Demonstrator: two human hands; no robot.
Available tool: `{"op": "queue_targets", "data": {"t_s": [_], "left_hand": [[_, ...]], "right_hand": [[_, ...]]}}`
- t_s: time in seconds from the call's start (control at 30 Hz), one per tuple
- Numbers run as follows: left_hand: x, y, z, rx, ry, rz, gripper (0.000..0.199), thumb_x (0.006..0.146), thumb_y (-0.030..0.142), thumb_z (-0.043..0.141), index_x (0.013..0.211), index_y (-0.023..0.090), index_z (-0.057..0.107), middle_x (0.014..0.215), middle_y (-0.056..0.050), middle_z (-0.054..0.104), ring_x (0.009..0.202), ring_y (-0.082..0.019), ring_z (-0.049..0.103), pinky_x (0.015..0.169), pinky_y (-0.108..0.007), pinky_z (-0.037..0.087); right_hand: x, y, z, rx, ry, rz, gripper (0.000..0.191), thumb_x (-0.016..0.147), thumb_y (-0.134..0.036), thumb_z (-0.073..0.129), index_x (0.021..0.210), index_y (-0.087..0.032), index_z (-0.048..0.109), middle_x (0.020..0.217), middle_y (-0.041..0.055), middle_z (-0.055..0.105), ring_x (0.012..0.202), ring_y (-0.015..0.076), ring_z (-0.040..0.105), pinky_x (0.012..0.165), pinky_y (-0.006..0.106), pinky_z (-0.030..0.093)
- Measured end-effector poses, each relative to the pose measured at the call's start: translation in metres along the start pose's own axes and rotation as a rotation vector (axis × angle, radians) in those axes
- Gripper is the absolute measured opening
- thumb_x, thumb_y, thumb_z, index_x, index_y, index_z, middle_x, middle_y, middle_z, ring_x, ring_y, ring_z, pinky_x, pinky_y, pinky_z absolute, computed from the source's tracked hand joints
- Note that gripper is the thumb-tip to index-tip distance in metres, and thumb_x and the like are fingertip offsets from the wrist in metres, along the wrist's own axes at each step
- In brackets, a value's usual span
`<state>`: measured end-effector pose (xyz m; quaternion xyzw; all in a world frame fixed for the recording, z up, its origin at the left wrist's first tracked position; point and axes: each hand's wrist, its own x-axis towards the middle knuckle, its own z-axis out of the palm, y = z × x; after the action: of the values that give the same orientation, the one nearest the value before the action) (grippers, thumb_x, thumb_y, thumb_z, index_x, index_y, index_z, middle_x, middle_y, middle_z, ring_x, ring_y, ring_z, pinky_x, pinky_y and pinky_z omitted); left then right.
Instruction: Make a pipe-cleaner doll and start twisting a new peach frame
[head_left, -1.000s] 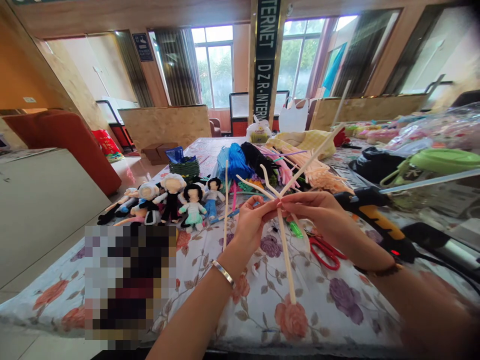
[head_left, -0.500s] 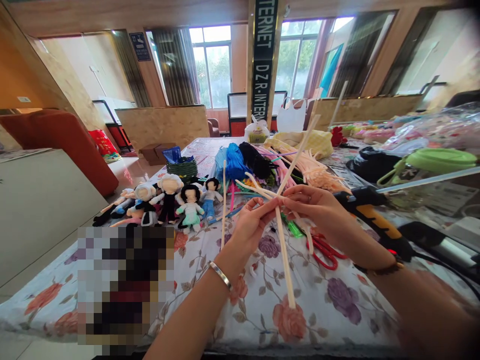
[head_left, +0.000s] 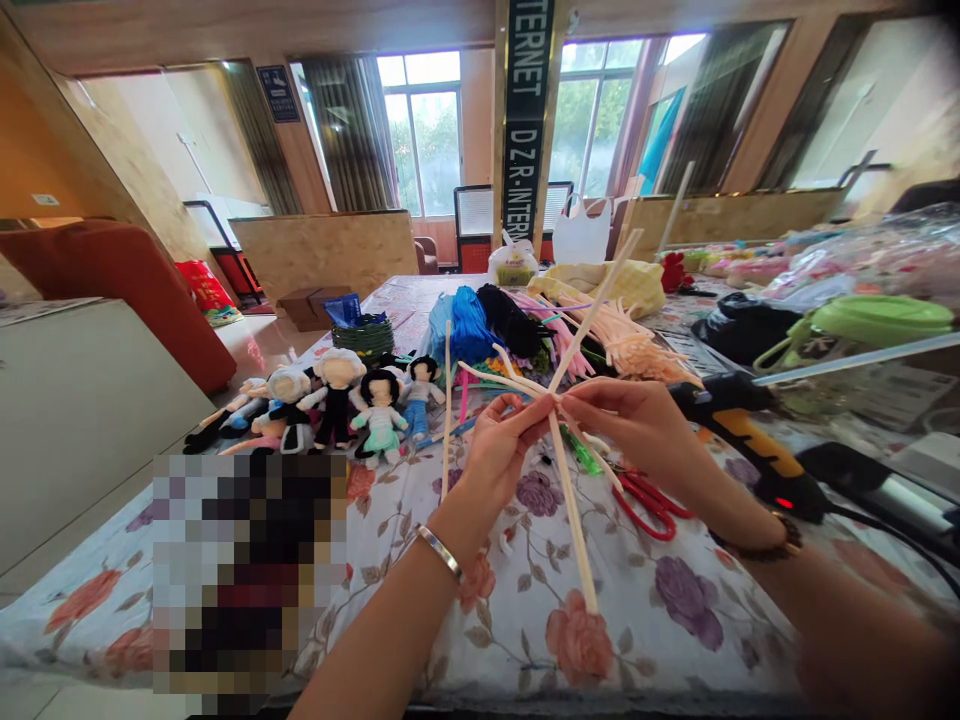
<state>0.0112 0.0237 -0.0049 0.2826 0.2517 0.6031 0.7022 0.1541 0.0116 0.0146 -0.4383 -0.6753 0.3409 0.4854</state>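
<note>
Several cream pipe cleaners [head_left: 574, 515] cross at one point between my hands, their ends spreading up, left and down. My left hand [head_left: 506, 435] pinches the crossing from the left. From the right, my right hand [head_left: 622, 415] pinches the same spot, its fingertips almost touching the left ones. Another cream pipe cleaner [head_left: 448, 420] stands out separately left of my left hand. Red-handled scissors [head_left: 649, 505] lie on the flowered tablecloth below my right hand, beside a small green item [head_left: 583, 455].
Small dolls [head_left: 379, 410] sit at the left. Bundles of blue [head_left: 471, 322], black and peach pipe cleaners [head_left: 630, 340] lie behind my hands. A glue gun [head_left: 757, 450] and a green-lidded container [head_left: 870, 330] are at the right.
The short cream ends have shifted left at the upper side, and the lower right ends have turned slightly. Both hands keep their pinch at nearly the same place.
</note>
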Motion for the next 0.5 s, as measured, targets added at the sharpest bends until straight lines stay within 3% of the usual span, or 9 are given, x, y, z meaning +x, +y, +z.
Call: {"op": "queue_targets", "data": {"t_s": [0.2, 0.5], "left_hand": [[0.0, -0.0014, 0.0003, 0.029, -0.03, 0.014, 0.035, 0.053, 0.014, 0.08, 0.064, 0.015, 0.047, 0.061, 0.003, 0.063, 0.057, -0.007, 0.061, 0.065, -0.019, 0.049], [-0.0031, -0.0027, 0.0016, 0.015, -0.067, 0.022, 0.035, 0.053, 0.013, 0.081, 0.063, 0.015, 0.047, 0.058, 0.005, 0.061, 0.058, -0.007, 0.062, 0.065, -0.018, 0.051]], "right_hand": [[-0.0003, -0.0049, -0.0018, 0.09, -0.013, 0.058, 0.035, 0.061, -0.053, 0.072, 0.077, -0.022, 0.07, 0.073, 0.0034, 0.067, 0.064, 0.016, 0.06, 0.06, 0.029, 0.05], [0.003, 0.001, -0.0063, 0.126, -0.062, 0.048, 0.03, 0.065, -0.046, 0.073, 0.079, -0.02, 0.066, 0.076, 0.0008, 0.063, 0.064, 0.0109, 0.057, 0.056, 0.021, 0.047]]}}
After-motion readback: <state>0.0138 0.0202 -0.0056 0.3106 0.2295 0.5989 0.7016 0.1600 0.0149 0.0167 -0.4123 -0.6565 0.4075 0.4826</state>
